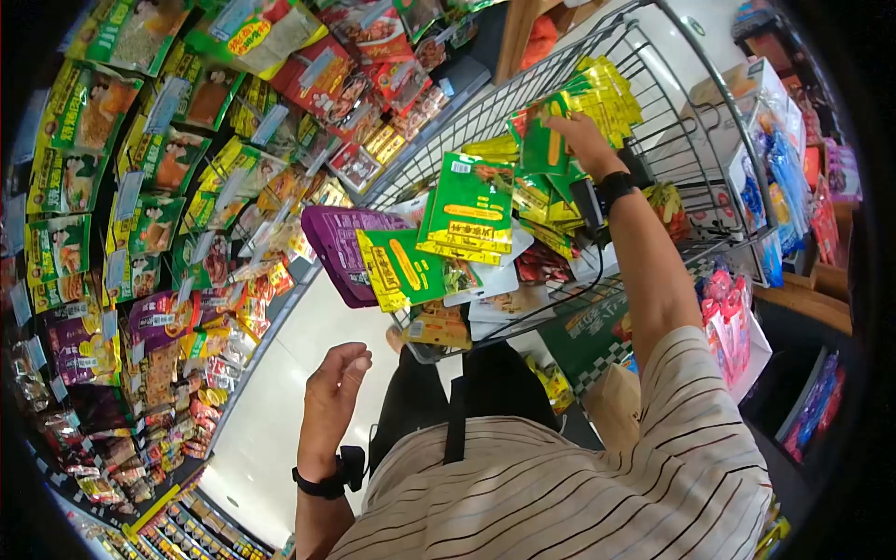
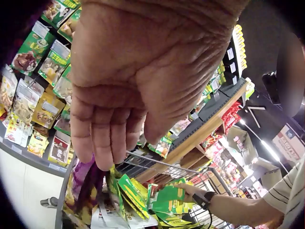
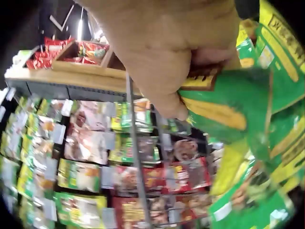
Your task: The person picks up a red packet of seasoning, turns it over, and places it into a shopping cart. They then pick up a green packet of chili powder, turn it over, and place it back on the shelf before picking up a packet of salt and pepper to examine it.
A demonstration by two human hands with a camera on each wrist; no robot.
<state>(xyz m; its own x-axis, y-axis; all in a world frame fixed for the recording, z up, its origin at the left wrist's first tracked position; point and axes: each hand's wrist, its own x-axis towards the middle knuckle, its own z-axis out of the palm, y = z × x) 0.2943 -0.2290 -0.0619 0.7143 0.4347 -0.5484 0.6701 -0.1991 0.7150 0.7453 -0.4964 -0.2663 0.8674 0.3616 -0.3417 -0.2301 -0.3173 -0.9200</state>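
My right hand (image 1: 579,140) reaches into the shopping cart and pinches a green seasoning packet (image 3: 228,105) by its edge, thumb and fingers on it. Under and beside it lie more green and yellow packets (image 1: 602,103), heaped in the cart. Nearer to me, other green packets (image 1: 476,201) with yellow strips overlap a purple packet (image 1: 350,252) at the cart's left side. My left hand (image 1: 334,383) hangs in the air outside the cart, fingers relaxed and holding nothing. In the left wrist view its palm hides part of the shelves.
A shelf wall of hanging food packets (image 1: 149,224) with price tags lines the left. The wire rim of the cart (image 1: 754,140) encloses the heap. On the right stand pink and blue wrapped goods (image 1: 723,303). Pale floor (image 1: 266,425) shows between cart and shelves.
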